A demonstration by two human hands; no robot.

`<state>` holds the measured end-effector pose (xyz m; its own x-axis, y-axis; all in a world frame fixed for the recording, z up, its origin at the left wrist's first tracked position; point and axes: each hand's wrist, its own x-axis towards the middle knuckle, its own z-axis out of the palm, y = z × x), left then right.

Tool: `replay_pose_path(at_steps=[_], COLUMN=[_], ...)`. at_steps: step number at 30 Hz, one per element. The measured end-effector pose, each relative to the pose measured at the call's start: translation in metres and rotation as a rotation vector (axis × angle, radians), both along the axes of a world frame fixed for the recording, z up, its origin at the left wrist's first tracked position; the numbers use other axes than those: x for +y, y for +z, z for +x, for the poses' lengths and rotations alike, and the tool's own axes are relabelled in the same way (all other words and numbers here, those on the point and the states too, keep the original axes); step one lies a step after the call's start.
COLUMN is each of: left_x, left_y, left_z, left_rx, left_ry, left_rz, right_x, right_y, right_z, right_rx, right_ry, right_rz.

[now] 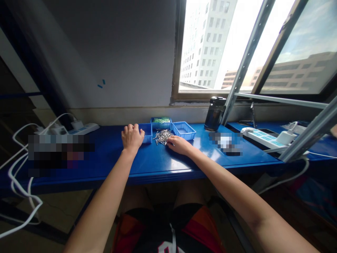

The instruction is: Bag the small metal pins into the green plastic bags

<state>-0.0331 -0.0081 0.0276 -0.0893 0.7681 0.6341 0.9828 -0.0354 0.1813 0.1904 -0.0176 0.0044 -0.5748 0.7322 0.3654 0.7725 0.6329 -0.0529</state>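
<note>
My left hand (132, 137) is curled over the left side of a blue plastic bin (147, 134), with its fingers closed on the rim. To the right of that bin lies a loose heap of shiny metal screws (162, 136) on the blue table. The bent fingers of my right hand (179, 144) touch the near right edge of the heap; whatever is between the fingertips is too small to make out. Behind my right hand stands a second blue bin (190, 135). At the back, a third blue bin (152, 125) holds green-tinted clear plastic (162, 120).
A dark bottle (213, 114) stands at the back right of the blue table (150, 161), beside a metal shelf post (244, 63). Power strips lie on the right (265, 138) and left (88, 128), with white cables (19, 188) hanging at the left. Blurred items sit on both sides.
</note>
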Motion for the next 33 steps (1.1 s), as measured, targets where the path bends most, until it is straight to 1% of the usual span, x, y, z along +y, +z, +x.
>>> replay_pose_path(at_steps=[2, 4, 6, 8, 13, 16, 20, 24, 27, 33], left_x=[0.002, 0.004, 0.006, 0.007, 0.008, 0.008, 0.010, 0.010, 0.010, 0.012], left_y=[0.000, 0.000, 0.000, 0.000, -0.003, -0.004, -0.003, -0.004, -0.006, -0.007], left_z=[-0.005, -0.009, -0.012, -0.014, -0.015, -0.017, -0.022, -0.025, -0.024, -0.018], left_rx=[-0.047, -0.108, -0.167, -0.199, -0.177, -0.144, -0.161, -0.173, -0.191, -0.234], left_ry=[0.081, 0.122, 0.133, 0.116, 0.026, -0.019, -0.127, -0.197, -0.213, -0.275], left_rz=[-0.068, -0.185, -0.312, -0.378, -0.326, -0.363, -0.419, -0.411, -0.361, -0.171], right_x=[0.001, 0.001, 0.002, 0.002, 0.001, 0.000, 0.001, 0.001, 0.000, 0.000], right_y=[-0.001, -0.002, -0.003, -0.003, 0.000, 0.000, 0.000, 0.000, 0.000, 0.000], right_z=[0.000, 0.000, 0.000, 0.000, -0.001, -0.001, -0.001, 0.000, 0.000, 0.000], right_rx=[-0.004, -0.008, -0.009, -0.008, -0.005, -0.002, 0.005, 0.000, -0.002, -0.005], right_ry=[-0.002, 0.000, 0.004, 0.008, 0.001, 0.002, 0.010, 0.015, 0.000, 0.009], right_rz=[0.001, 0.010, 0.019, 0.021, -0.001, -0.014, -0.013, -0.016, -0.020, -0.010])
